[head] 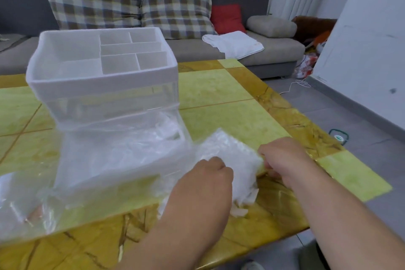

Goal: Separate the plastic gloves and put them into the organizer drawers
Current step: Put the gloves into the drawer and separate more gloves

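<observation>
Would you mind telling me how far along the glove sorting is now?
Partly done: the pulled-out lower drawer already seems to hold some crumpled gloves. In hand: left hand and right hand both pinch the glove wad on the table. Left: that wad needs separating and stowing.

The pulled-out drawer [109, 178] is standing open on top, reachable from above. The organizer [103, 85] is blocking behind it, a clear bag [19, 204] is crowding its left, and the plastic gloves [230, 155] are lying just beside its right corner. Bare counter [219, 90] is lying free beyond.
</observation>
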Demonstrator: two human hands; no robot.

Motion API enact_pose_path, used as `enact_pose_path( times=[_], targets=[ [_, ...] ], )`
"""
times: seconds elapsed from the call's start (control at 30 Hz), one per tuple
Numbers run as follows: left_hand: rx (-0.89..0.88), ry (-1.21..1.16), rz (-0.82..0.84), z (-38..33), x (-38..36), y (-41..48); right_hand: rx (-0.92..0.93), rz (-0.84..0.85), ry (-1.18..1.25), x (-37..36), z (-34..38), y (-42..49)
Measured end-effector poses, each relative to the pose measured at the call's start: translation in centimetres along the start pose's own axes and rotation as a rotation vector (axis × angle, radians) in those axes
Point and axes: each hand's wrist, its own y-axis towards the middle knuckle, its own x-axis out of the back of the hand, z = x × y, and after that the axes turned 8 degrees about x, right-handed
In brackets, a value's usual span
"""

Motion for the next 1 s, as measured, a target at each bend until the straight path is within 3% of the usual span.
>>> enact_pose_path(
  times=[0.17,0.3,0.47,0.6,0.73,0.83,1.0],
  targets=[
    [0.023,0.076,0.133,1.3,-3.5,0.3,-0.091,0.19,0.191,-0.2,-0.4,-0.8],
    [-0.026,0.098,0.142,1.0,-4.3,0.3,-0.064,0.106,0.236,-0.9,-0.5,-0.5],
    [-0.059,0.126,0.136,0.7,-4.0,0.1,-0.017,0.156,0.169,-0.8,-0.5,-1.0],
    [-0.061,0.152,0.146,0.5,-4.0,-0.1,0.191,0.179,-0.04,-1.0,-0.5,-2.2],
    [-0.016,0.117,0.204,0.0,-3.6,-0.2,0.499,0.008,-0.424,-1.2,-0.3,-3.5],
    [0.009,0.046,0.214,-0.1,-2.7,-0.1,0.66,-0.106,-0.547,-1.2,-0.1,-4.8],
    [0.047,-0.005,0.132,0.3,-1.3,0.1,0.837,0.104,-0.54,-1.2,-0.8,-6.1]
  ],
)
